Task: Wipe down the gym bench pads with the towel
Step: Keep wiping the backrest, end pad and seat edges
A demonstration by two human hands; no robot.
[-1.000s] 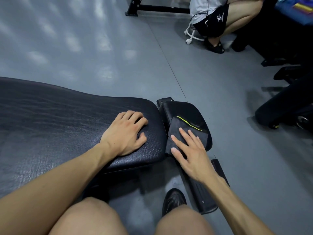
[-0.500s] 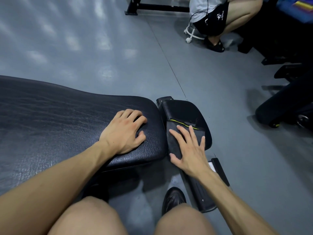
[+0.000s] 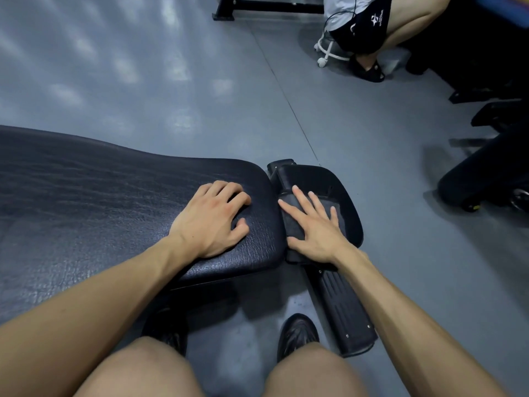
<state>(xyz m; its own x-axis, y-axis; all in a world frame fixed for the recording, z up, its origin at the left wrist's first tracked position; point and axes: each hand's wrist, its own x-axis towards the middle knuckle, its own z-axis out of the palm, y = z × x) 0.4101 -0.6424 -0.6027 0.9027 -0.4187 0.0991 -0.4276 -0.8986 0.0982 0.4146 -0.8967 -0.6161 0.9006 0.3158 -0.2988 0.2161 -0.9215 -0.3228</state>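
Note:
The long black bench pad [image 3: 94, 202] runs from the left edge to the middle of the view. My left hand [image 3: 210, 217] rests flat on its right end, fingers slightly curled, holding nothing. Right of it is the small black seat pad [image 3: 340, 184]. A dark towel [image 3: 293, 227] lies on that pad's left side. My right hand [image 3: 316, 227] presses flat on the towel with its fingers spread, and covers most of it.
The bench's black foot bar [image 3: 346, 313] runs toward me along the grey floor, beside my black shoe [image 3: 297, 332]. A person [image 3: 369, 27] crouches at the back right by a white wheeled stool [image 3: 329, 51]. Dark equipment [image 3: 486, 179] stands at the right.
My right hand has slid the towel leftward and farther up the seat pad, hiding the towel's yellow line. My left hand has stayed in place.

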